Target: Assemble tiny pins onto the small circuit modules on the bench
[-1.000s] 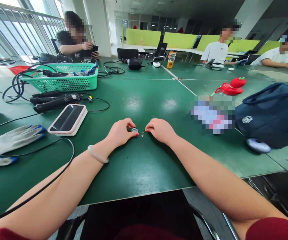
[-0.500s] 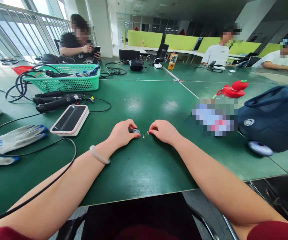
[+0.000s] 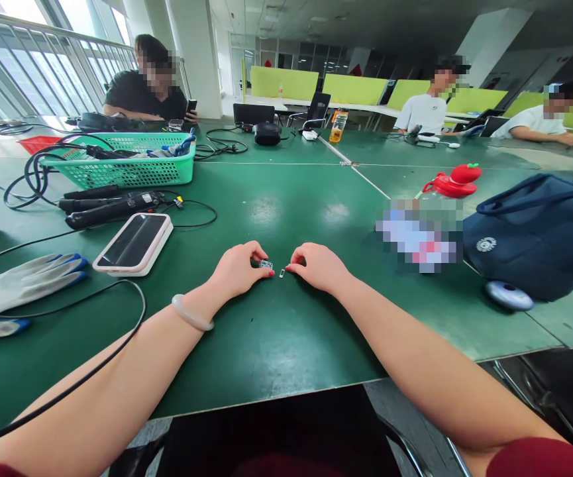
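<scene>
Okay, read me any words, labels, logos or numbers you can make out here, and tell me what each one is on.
Nothing can be read.
Navy bag: round white emblem, lettering too small.
White glove: blue cuff mark, too blurred.
Bottle with red cap: label blurred out.
Small part in the left hand: no visible marking; right hand beside it.

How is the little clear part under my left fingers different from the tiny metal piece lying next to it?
The small clear part is pinched by the left hand; the tiny metal piece lies free, just ahead of the right hand fingertips. The clear part is larger and blocky; the metal piece is thinner and slimmer. Both sit on the green table between the hands.
</scene>
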Tool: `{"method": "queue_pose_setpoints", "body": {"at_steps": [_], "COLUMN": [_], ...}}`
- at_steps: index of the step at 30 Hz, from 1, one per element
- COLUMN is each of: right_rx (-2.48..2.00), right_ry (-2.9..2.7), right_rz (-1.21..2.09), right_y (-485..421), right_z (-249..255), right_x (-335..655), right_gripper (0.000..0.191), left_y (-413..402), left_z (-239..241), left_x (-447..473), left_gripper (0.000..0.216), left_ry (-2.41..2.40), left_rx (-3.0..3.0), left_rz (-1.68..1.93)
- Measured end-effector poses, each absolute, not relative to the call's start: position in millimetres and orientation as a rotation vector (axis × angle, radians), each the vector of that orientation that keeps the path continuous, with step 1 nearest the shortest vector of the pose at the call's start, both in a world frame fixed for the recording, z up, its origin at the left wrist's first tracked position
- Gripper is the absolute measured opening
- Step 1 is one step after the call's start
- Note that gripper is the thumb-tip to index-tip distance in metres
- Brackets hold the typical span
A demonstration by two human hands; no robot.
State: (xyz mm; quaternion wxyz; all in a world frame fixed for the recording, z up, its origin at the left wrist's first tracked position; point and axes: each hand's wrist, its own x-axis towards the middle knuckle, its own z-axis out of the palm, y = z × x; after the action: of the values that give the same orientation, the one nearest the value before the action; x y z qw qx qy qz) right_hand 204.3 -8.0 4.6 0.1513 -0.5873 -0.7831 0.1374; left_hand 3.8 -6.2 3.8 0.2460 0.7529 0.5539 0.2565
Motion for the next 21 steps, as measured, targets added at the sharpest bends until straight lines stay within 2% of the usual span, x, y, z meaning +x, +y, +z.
{"method": "queue_pose_setpoints", "body": {"at_steps": [16,21], "right_rx": [-1.658,-1.635], "right_ry": [-2.465,-2.426], "right_rz": [0.098,0.199], "right_y": [-10.1,-5.8], "right_z": [3.7,1.0], "right_x": [202.1,205.7], "right_gripper": [0.017,0.020], "left_y": [-6.8,-5.6], "left_z": [4.2,3.3], "left_x": [4.4,3.7], "left_gripper": [0.027,0.028], "left_ry": [1.528,1.515], "left_rx": [2.063,2.065], "left_rz": [0.685,0.705]}}
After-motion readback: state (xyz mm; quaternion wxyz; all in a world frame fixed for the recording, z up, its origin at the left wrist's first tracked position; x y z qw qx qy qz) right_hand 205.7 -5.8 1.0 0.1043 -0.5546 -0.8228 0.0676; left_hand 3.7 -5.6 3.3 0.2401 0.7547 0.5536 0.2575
